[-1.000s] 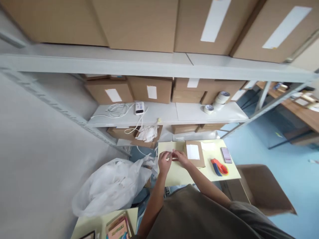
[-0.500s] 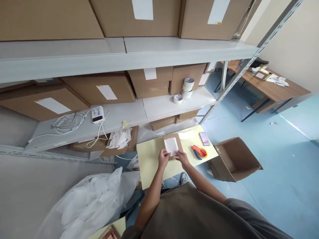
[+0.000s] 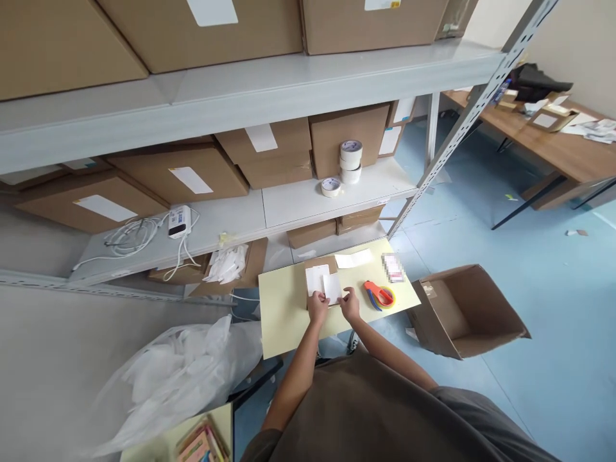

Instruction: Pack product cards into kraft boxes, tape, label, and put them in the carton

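Observation:
A small cardboard box (image 3: 327, 262) lies on the pale yellow table, a white label (image 3: 315, 276) on its top. Over the label's right part is a smaller white paper slip (image 3: 332, 288). My left hand (image 3: 317, 308) pinches this slip at its lower left corner. At the lower right edge of the slip, my right hand (image 3: 351, 305) has its thumb and finger closed on the border. To the right lies an orange and blue tape dispenser (image 3: 379, 295) with a yellow roll. A white strip of paper (image 3: 354, 258) rests behind the box.
Shelves (image 3: 269, 83) with cartons rise in front, and tape rolls (image 3: 351, 160) stand on the middle one. An open carton (image 3: 466, 311) sits on the floor at right. A translucent plastic bag (image 3: 183, 378) bulges at left. The yellow table (image 3: 283, 314) holds a blurred packet (image 3: 393, 267).
The paper slip now lies apart from the label, shifted right and covering part of it. My right hand has turned slightly at the slip's edge. The view has swung a little.

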The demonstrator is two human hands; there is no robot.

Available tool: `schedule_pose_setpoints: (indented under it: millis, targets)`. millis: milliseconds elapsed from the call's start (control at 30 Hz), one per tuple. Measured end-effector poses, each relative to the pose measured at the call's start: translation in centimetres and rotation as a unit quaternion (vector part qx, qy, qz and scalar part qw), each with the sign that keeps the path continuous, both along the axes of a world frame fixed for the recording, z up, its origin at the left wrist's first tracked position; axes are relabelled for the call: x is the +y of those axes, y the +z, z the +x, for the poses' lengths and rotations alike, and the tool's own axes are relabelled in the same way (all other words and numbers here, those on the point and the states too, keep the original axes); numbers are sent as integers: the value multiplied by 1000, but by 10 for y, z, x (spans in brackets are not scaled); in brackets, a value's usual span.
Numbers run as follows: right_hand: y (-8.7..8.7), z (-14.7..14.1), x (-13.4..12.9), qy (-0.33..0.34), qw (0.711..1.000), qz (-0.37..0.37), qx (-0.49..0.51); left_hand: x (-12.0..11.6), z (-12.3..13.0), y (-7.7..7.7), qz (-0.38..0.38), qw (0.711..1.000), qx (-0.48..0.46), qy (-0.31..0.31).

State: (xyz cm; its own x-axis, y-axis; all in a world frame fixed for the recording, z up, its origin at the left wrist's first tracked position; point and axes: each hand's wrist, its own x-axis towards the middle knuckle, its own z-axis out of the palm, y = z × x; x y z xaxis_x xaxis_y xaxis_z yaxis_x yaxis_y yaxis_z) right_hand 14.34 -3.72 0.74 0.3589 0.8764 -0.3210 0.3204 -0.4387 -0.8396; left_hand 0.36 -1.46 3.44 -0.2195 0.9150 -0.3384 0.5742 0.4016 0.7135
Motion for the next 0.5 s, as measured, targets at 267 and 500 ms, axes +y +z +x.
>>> schedule_pose_setpoints:
  millis: [267, 500]
  targets:
    - [-12, 15, 12, 70, 996, -59, 16, 3, 14, -7, -22, 998, 44, 42]
    - [-12, 20, 23, 151, 979, -121, -62, 3, 17, -4, -64, 990, 120, 22]
